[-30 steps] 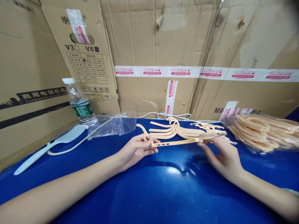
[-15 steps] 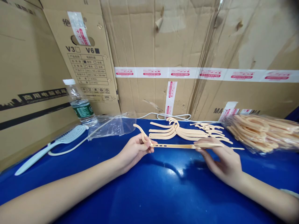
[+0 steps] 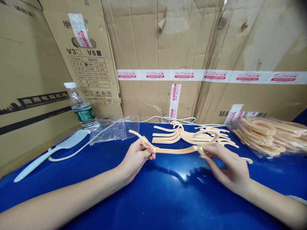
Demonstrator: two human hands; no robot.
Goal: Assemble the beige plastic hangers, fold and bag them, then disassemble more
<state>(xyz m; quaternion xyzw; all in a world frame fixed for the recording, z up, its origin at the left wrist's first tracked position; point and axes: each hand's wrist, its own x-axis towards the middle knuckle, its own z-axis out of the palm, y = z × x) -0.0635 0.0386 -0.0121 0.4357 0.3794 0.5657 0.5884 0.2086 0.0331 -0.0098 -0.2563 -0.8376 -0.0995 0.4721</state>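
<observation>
Between my hands a beige plastic clothes hanger [image 3: 176, 150] is held up over the blue table. My left hand [image 3: 139, 153] pinches its left end, where a curved beige piece sticks up to the left beyond the fingers. My right hand [image 3: 225, 163] grips the hanger near its middle, and the curved hook rises above those fingers. One thin arm end pokes out to the right of my right hand. Behind the held piece, several similar beige hangers [image 3: 168, 138] lie on the table in an overlapping row, their hooks toward the back.
A clear plastic bag of beige hanger parts [image 3: 271, 134] lies at the right. On the left are a light-blue hairbrush [image 3: 52, 150], a water bottle [image 3: 82, 110], a clear plastic bag [image 3: 115, 129] and a white cable [image 3: 69, 157]. Cardboard boxes [image 3: 144, 38] wall the back of the blue table [image 3: 155, 198].
The held hanger has turned: its slotted edge no longer shows, its curved face and hook now do. Its left tip has swung a little further left. Both hands keep their grip.
</observation>
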